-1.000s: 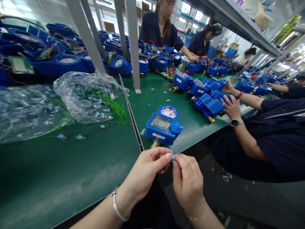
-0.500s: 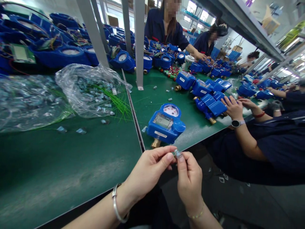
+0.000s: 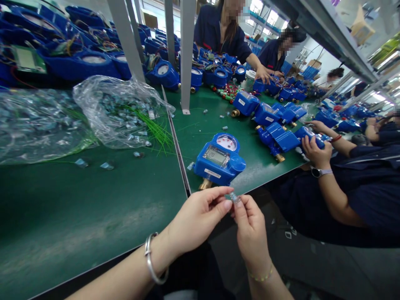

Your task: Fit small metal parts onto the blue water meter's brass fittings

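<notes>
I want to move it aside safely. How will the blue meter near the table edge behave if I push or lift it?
The blue meter probably feels heavy for its size, since a brass fitting shows beneath it. It lies flat on the green table, so it should slide rather than roll. Its round dial window may be fragile.

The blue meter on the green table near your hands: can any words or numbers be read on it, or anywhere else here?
None can be read.
Blue meter: screen digits, round dial and white sticker on its front are too blurred.
Other blue meters: white labels, too small.
Small clear piece pinched between the left hand and right hand: no marking shows.
</notes>
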Demonstrator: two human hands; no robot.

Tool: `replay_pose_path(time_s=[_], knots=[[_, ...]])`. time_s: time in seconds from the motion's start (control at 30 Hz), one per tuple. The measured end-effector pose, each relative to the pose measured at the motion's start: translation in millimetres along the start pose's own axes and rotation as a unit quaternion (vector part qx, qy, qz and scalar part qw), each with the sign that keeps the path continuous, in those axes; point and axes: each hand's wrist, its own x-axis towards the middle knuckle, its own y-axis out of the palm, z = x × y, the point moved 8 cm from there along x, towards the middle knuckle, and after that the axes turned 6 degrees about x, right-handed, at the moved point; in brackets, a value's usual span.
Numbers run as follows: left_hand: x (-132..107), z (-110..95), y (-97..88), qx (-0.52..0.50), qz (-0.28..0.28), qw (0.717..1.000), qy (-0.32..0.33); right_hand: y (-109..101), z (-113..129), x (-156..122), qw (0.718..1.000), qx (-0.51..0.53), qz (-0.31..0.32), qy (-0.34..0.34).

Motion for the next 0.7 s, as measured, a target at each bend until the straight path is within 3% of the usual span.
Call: replay_pose_path(time_s=[0.1, 0.17, 0.3, 0.37, 0.43, 0.5, 0.63, 0.7], knots=[[2.8, -3.0, -4.0, 0.056, 0.005, 0.998, 0.011, 1.1, 5.4, -1.3, 0.997, -0.06, 0.01, -0.041], [4.0, -5.0, -7.6, 0.098, -0.005, 0.995, 0.022, 1.7, 16.6, -4.4, 0.982, -0.146, -0.004, -0.119], [4.9, -3.8, -8.3, 0.108, -0.007, 0.994, 0.024, 9.7, 38.4, -16.5, 0.901, -0.309, -0.041, -0.3], [5.2, -1.1, -6.3, 0.079, -0.002, 0.997, 0.011, 14.2, 41.8, -19.7, 0.868, -0.351, -0.04, -0.348], [5.5, 1.8, -5.4, 0.036, -0.003, 0.999, -0.009, 15.3, 43.7, -20.2, 0.853, -0.367, -0.037, -0.369], [5.6, 3.6, -4.6, -0.013, 0.0, 1.0, -0.024, 11.8, 44.1, -16.6, 0.868, -0.349, -0.033, -0.352], [4.5, 0.6, -0.3, -0.086, 0.039, 0.995, -0.022, -0.3, 35.2, -3.4, 0.938, -0.26, -0.012, -0.229], [3.3, -0.4, 1.6, -0.102, 0.058, 0.993, -0.026, -4.1, 31.6, -0.4, 0.953, -0.234, -0.008, -0.189]])
